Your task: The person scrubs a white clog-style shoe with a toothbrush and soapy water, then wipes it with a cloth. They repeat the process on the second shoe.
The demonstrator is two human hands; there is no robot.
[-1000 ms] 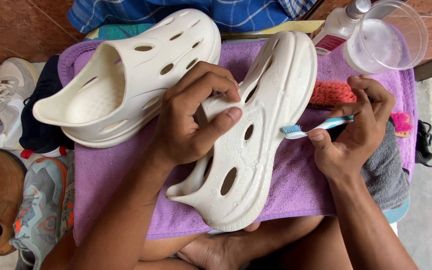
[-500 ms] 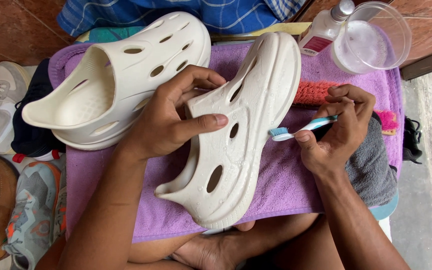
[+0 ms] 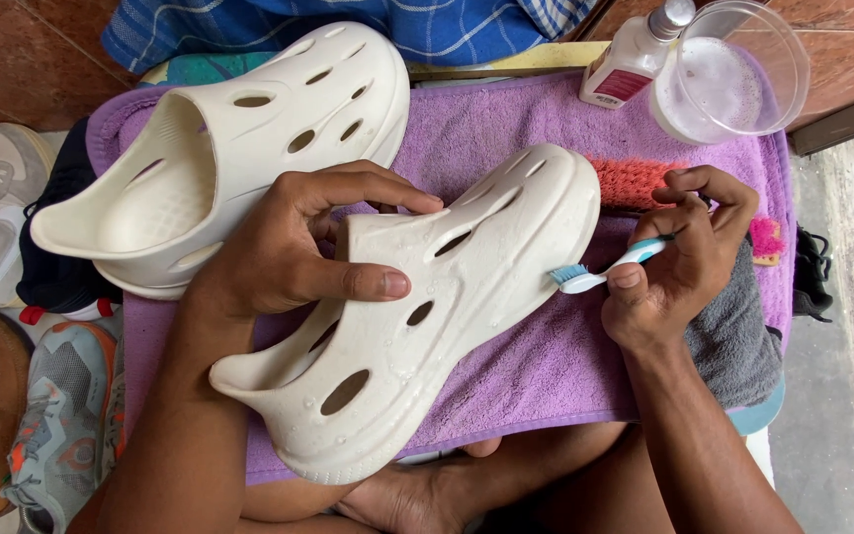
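Observation:
My left hand grips a wet cream-white foam clog by its upper, tilted with the toe toward the upper right. My right hand holds a blue and white toothbrush, its bristles touching the clog's toe side. A second matching clog lies on its side at the upper left on a purple towel.
A clear cup of soapy water and a small white bottle stand at the top right. A red bristle brush and a grey cloth lie by my right hand. Several sneakers sit at the left. My crossed legs are below.
The held clog has turned so its toe swings lower and to the right, lying flatter. My right hand has brought the toothbrush against its toe side.

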